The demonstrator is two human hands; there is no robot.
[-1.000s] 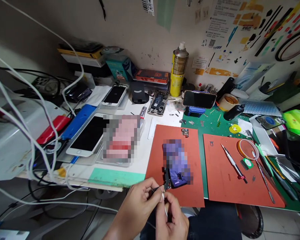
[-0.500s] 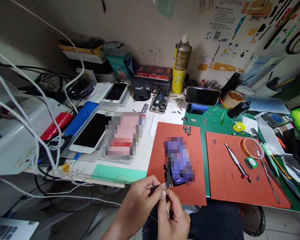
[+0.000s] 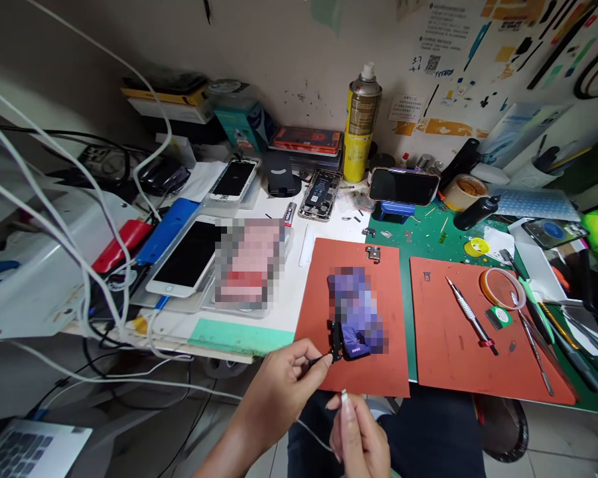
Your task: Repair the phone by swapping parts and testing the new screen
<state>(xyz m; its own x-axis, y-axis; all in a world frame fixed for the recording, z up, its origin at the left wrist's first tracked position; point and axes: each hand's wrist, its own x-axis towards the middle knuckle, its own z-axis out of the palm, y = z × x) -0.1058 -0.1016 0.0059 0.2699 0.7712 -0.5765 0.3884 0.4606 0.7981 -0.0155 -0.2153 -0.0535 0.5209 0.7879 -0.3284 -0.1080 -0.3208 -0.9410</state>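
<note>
Your left hand (image 3: 281, 392) pinches a narrow, uneven-edged black part (image 3: 335, 337). Your right hand (image 3: 359, 435) pinches a thin white cable tip (image 3: 344, 394).

The left forearm (image 3: 231, 435) slants inward, its hand (image 3: 281, 382) pinching thumb to fingertips; lower, just apart, the right hand (image 3: 361, 435) pinches, fingers curled.

Behind the tabletop (image 3: 286, 315) rises a smudged pale wall (image 3: 283, 53), shadowed above the tabletop's left end; pale floor tiles (image 3: 557, 459) lie below the tabletop's front edge.
</note>
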